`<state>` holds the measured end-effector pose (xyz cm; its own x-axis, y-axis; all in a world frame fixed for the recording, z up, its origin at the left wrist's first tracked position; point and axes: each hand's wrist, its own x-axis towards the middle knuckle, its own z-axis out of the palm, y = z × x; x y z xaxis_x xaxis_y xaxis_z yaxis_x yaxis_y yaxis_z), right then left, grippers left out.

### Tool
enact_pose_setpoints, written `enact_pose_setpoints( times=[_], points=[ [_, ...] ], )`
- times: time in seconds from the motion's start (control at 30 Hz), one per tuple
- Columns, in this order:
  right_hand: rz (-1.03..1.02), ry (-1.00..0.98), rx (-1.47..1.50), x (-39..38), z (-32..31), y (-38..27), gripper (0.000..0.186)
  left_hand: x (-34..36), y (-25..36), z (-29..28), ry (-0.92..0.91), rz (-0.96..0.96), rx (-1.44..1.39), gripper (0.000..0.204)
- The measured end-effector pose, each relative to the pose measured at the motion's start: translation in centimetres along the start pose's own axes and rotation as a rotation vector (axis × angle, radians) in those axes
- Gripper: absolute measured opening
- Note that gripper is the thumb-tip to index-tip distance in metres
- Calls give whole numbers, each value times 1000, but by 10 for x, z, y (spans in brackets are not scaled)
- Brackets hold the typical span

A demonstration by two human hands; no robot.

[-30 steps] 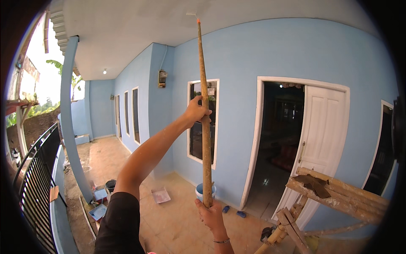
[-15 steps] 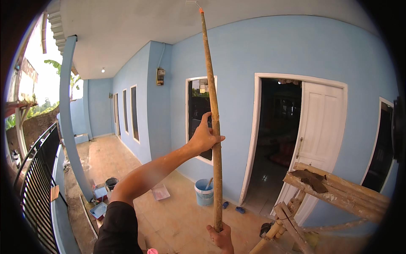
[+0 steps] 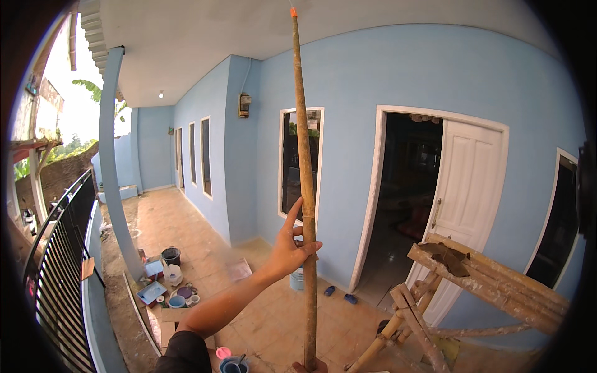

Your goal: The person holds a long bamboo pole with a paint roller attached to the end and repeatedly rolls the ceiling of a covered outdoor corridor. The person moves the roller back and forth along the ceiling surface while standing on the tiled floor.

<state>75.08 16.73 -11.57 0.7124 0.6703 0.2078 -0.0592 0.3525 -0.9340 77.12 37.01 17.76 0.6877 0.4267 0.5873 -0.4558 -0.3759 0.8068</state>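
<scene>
A long bamboo pole [image 3: 301, 112] rises nearly upright before me toward the ceiling. At its top is an orange piece [image 3: 294, 12] with a thin wire above it, cut off by the picture's upper edge. My left hand [image 3: 293, 250] is closed round the pole's lower half, thumb across it and index finger stretched up along it. Lower down, my right hand [image 3: 311, 367] grips the pole near its bottom; most of that hand lies beyond the lower edge.
Bamboo scaffolding [image 3: 491, 273] stands at the right, before the white door [image 3: 466, 168]. Paint tubs and trays [image 3: 176, 301] sit on the tiles at left. A blue bucket [image 3: 297, 280] is partly behind the pole. Blue sandals [image 3: 351, 299] lie by the doorway; a black railing [image 3: 59, 261] runs along the left.
Both hands and the pole have come lower in the picture, and the pole's top has shifted slightly left. The view has also shifted, with more paint tubs showing at the lower left.
</scene>
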Motion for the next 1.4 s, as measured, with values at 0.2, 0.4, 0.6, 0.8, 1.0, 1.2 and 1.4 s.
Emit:
enact_pose_setpoints(
  times=[0.2,0.4,0.6,0.8,1.0,1.2,1.4],
  points=[
    [-8,-95,55,30,46,-5,29,27,14,-42,21,27,17,104],
    [-65,-72,22,93,106,5,30,87,6,-102,25,26,22,101],
    [-95,-144,3,210,171,1,29,202,-29,-188,69,23,79,98],
    [-44,-165,-50,318,198,-14,32,292,-47,-234,62,-20,108,99],
    [-36,-135,-97,289,152,19,29,249,-64,-203,-6,-69,146,113],
    [-46,11,-20,199,101,60,26,134,-80,-141,-138,-49,88,115],
    [35,15,-33,124,71,73,23,71,-62,-108,-167,-59,-29,112]
  ],
)
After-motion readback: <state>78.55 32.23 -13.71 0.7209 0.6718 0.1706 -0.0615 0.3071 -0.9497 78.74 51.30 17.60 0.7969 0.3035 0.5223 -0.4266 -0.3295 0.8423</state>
